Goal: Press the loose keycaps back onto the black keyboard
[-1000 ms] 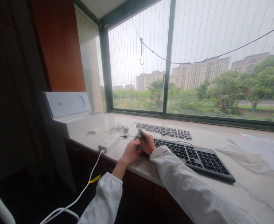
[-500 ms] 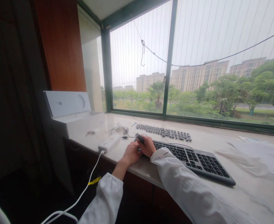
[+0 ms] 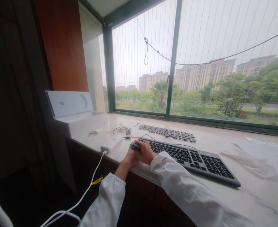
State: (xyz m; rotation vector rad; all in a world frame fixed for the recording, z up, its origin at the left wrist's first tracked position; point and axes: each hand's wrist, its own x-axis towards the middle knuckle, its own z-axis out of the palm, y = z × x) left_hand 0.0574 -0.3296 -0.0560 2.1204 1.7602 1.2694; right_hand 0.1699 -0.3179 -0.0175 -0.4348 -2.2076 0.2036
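The right hand (image 3: 145,151) grips a dark tool (image 3: 136,147) over the left hand (image 3: 130,158), whose grasp I cannot tell. The keyboard (image 3: 208,165) extends to their right.

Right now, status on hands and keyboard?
Right hand: fingers around black handheld item. Left hand: partly hidden, grip unclear. Keyboard: lying flat. Blocking view: right sleeve, across its near edge.

Soft daylight from the window (image 3: 173,60)
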